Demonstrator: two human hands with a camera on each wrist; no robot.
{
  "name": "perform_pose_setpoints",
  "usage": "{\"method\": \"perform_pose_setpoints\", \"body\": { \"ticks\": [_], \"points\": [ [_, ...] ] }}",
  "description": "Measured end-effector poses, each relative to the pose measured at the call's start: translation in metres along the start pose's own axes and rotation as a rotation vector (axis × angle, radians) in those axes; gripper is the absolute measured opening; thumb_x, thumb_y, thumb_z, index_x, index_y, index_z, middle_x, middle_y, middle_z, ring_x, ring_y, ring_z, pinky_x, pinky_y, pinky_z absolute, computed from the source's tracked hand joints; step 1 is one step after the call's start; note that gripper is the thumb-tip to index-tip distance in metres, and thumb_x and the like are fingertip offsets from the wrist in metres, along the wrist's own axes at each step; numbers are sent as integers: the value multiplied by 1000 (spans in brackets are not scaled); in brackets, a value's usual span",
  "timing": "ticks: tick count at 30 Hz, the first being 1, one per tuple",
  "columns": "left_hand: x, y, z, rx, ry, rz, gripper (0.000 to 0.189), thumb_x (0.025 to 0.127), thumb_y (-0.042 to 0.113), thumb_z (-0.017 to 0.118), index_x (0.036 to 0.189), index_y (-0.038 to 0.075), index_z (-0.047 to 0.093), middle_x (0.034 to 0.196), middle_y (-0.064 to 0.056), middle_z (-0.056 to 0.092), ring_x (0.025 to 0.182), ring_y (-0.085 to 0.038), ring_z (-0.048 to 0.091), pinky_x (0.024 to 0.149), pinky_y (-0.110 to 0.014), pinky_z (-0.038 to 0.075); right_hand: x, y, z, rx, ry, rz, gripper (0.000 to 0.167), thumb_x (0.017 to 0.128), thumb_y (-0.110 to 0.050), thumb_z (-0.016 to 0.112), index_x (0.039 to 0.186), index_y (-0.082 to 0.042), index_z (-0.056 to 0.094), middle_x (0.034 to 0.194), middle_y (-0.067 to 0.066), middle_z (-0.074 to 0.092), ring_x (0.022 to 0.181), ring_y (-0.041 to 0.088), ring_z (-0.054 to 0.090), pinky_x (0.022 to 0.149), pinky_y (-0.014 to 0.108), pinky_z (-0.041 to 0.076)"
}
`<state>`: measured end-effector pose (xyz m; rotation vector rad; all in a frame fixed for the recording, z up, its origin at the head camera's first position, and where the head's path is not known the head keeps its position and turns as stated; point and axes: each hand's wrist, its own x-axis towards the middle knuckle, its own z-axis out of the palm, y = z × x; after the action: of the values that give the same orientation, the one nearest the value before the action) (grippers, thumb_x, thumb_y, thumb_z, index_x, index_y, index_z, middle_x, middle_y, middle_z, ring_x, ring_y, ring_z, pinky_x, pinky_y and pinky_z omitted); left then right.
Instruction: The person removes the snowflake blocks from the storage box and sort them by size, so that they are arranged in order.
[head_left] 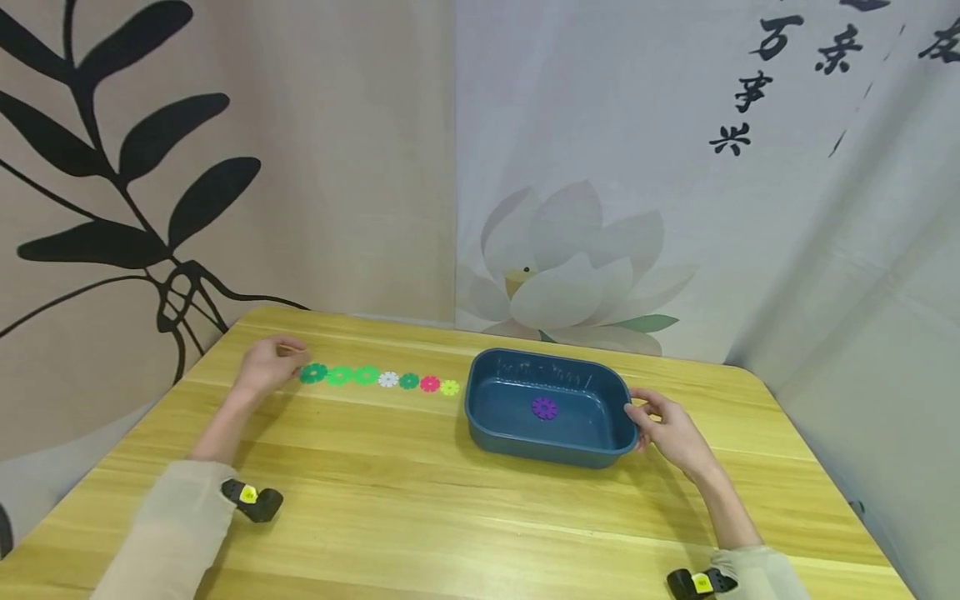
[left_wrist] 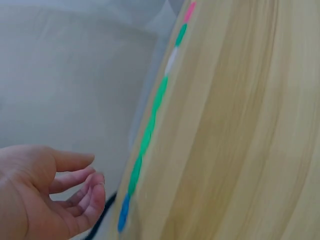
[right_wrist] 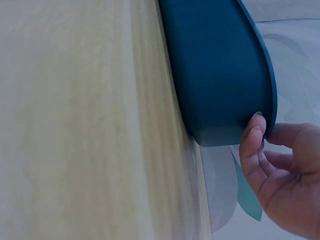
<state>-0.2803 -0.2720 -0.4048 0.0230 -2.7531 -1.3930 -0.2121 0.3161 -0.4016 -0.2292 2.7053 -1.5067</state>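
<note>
A row of small flower-shaped discs (head_left: 366, 375) in greens, white, pink and yellow lies flat on the table. My left hand (head_left: 273, 364) hovers at the row's left end, fingers loosely bent with nothing between them. In the left wrist view, that hand (left_wrist: 55, 192) is beside a blue disc (left_wrist: 123, 214) at the end of the row; the head view hides most of this disc behind the fingers. My right hand (head_left: 669, 429) pinches the right end rim of a dark blue rectangular basin (head_left: 551, 452). One purple flower disc (head_left: 544, 407) lies on the basin's floor.
The wooden table (head_left: 390, 517) has its back edge close to a printed curtain (head_left: 360, 167). The basin stands to the right of the row, near the yellow disc (head_left: 449, 387). Each wrist wears a black camera mount (head_left: 255, 500).
</note>
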Motion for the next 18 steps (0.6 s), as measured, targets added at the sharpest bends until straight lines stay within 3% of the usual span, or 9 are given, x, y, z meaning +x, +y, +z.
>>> {"method": "perform_pose_setpoints", "body": {
  "ticks": [8, 18],
  "points": [
    [-7, 40, 27, -115, -97, 73, 43, 104, 19, 55, 135, -11, 50, 125, -32, 54, 110, -46, 60, 93, -51, 52, -1, 0, 1, 6, 4, 1, 52, 105, -18, 57, 145, 10, 40, 90, 16, 61, 58, 28, 60, 64, 33, 55],
    [-9, 82, 67, -165, -164, 130, 38, 102, 19, 61, 131, -6, 57, 118, -23, 62, 106, -40, 60, 90, -49, 52, 0, 0, 0, 14, 11, -2, 50, 105, -18, 57, 144, 9, 42, 90, 17, 61, 57, 27, 60, 63, 33, 55]
  ]
}}
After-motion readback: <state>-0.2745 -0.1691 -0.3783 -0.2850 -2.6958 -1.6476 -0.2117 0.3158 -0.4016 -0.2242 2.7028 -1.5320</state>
